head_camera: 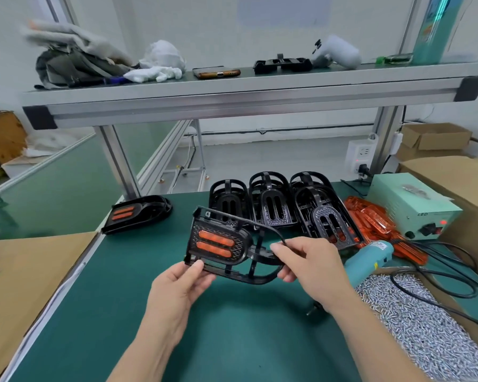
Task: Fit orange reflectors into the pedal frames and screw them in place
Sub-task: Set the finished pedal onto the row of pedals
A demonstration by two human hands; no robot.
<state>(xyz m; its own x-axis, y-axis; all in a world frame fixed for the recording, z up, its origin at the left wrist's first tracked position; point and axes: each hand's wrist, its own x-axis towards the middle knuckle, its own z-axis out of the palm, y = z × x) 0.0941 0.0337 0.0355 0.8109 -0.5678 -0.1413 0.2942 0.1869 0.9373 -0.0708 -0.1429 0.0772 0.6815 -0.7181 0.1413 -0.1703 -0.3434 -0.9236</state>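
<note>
Gripping a black pedal frame (226, 248) mid-frame above the green table (116, 285), the left hand (177, 288) pinches its lower-left corner and the right hand (312, 264) clasps its curved end; two orange reflectors (215, 241) sit in it. Empty frames (271, 199) stand behind, loose reflectors (370, 216) at right.

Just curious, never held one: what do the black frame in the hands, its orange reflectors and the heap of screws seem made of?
Frame: looks like moulded black plastic, glossy, with thin ribs and a textured face.
Reflectors: seemingly translucent orange plastic; they glow and look faceted.
Screws: probably metal, bright and silvery with glints.
</note>
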